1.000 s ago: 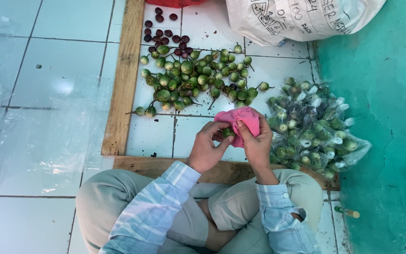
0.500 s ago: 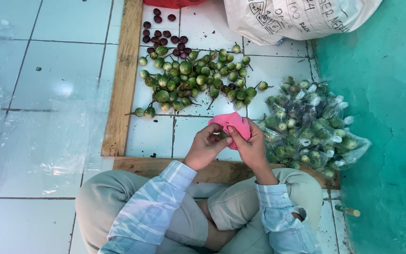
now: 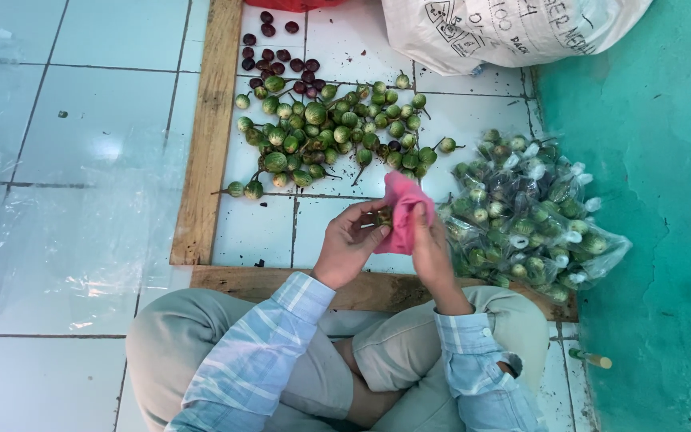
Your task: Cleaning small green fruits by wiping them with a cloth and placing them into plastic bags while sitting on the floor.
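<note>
1. Crumpled pink cloth [image 3: 402, 212] held above the white tiled floor [image 3: 105, 120], long axis running up and away from the body, top corner aimed at the loose pile of small round green eggplants [image 3: 329, 132].
2. Left hand [image 3: 351, 242] curled, fingertips pinching a small green eggplant [image 3: 383, 216] against the cloth.
3. Right hand [image 3: 429, 244] gripping the cloth, thumb pressed on top.
4. Heap of clear plastic bags packed with green eggplants [image 3: 525, 220] just right; white woven sack with dark print [image 3: 505, 28] beyond, wooden frame [image 3: 205, 136] left.
</note>
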